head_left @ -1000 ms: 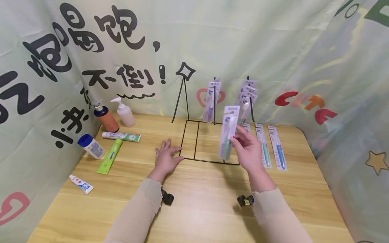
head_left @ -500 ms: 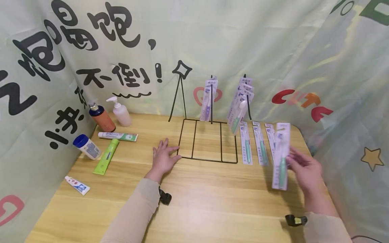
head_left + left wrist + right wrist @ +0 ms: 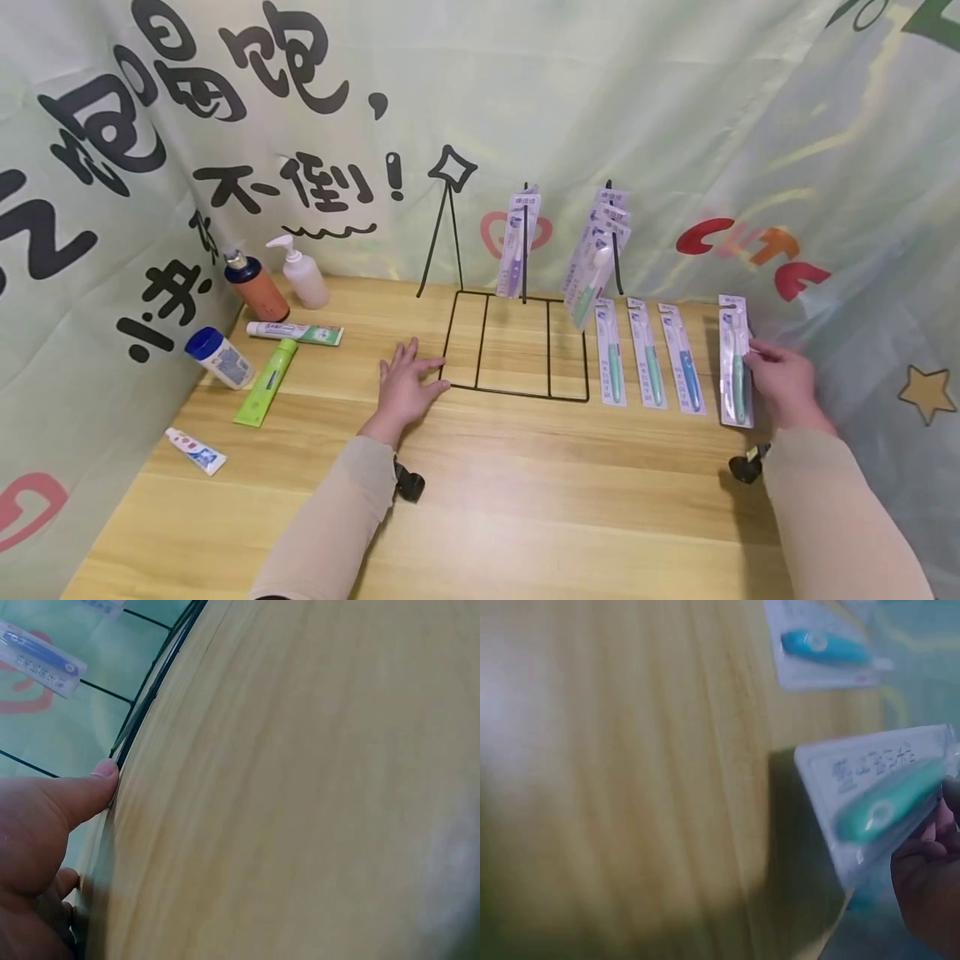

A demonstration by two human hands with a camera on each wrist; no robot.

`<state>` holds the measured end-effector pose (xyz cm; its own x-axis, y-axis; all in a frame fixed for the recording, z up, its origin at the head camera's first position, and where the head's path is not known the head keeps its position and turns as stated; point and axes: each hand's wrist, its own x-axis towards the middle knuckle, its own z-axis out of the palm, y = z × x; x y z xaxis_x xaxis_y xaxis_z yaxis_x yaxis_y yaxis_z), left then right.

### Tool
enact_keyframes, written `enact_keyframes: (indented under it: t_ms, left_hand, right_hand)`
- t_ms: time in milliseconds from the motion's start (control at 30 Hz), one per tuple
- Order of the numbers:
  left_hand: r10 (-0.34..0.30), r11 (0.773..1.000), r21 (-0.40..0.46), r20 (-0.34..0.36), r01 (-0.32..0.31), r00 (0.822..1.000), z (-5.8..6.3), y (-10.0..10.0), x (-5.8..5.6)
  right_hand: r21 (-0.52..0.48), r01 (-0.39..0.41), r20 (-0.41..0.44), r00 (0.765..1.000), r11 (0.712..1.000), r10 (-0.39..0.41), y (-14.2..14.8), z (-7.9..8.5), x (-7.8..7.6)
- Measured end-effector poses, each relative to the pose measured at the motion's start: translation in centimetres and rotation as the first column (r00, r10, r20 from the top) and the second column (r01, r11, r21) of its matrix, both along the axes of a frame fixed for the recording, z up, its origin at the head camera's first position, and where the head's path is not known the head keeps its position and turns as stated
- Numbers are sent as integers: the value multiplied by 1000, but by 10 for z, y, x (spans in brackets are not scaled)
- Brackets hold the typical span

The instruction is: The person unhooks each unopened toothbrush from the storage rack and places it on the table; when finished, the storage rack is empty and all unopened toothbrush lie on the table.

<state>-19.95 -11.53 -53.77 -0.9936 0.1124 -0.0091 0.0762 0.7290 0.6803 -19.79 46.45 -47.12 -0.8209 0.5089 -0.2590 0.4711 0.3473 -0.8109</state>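
My right hand (image 3: 783, 383) pinches the right edge of a packaged green toothbrush (image 3: 736, 367) at the table's right side. In the right wrist view the package (image 3: 885, 795) is tilted and casts a shadow on the wood. To its left lie a blue packaged toothbrush (image 3: 684, 367) and two green packaged toothbrushes, one being the nearer green packaged toothbrush (image 3: 649, 362). My left hand (image 3: 406, 390) rests with spread fingers at the left front corner of a black wire rack (image 3: 517, 393). In the left wrist view its thumb (image 3: 94, 791) touches the wire.
Packaged toothbrushes hang from two rack hooks: purple packages (image 3: 517, 250) and a stack with a green toothbrush package (image 3: 592, 283) in front. At left stand an orange bottle (image 3: 258, 290) and a pump bottle (image 3: 306, 279), with a white blue-capped bottle (image 3: 222, 360) and several tubes, including a green tube (image 3: 266, 385).
My right hand has carried the green toothbrush package from in front of the rack to the table's right side and lowered it beside the blue one. My left hand stays on the rack.
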Motion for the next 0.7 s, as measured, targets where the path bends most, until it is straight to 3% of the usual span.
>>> enact_keyframes:
  t_ms: [100,400,500,700]
  left_hand:
    - [-1,1000,7,2,1,1000,1,1,0]
    - [2,1000,-3,3,-2,1000,1,0,-1]
    - [2,1000,4,2,-2,1000,1,-1,-1]
    - [2,1000,-2,0,-2,1000,2,-1,0]
  right_hand:
    - [70,-21,71,997,997,16,1,-1,-11]
    - [55,-51,178,983,997,41,-6,-5,-25]
    - [66,-50,180,983,997,37,-7,-8,-28]
    - [215,-111,131,988,970,84,-21,1,-25]
